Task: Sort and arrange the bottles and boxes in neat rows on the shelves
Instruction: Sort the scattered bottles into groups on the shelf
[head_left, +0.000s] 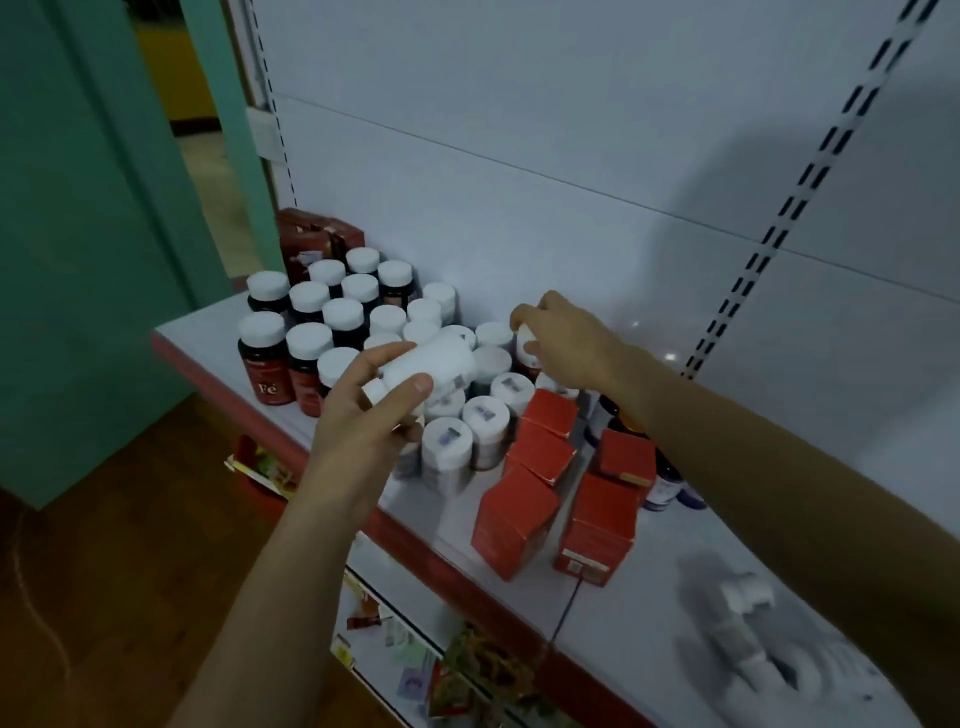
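Observation:
My left hand (371, 410) grips a white bottle (441, 364), tilted on its side above the front of the shelf (208, 332). My right hand (563, 340) reaches to the back and holds the white cap of a dark red bottle (525, 349) standing by the rear panel. Dark bottles with white caps (306, 338) stand in rows at the left. White bottles (483, 415) cluster in the middle. Several red boxes (540, 467) stand to the right of them, under my right forearm.
Dark red boxes (317, 236) stand at the back left corner. Blue-capped bottles (670, 486) sit behind the red boxes. White bottles (737, 629) lie loose on the shelf at the far right. A lower shelf (415, 660) holds mixed packets. Wooden floor lies to the left.

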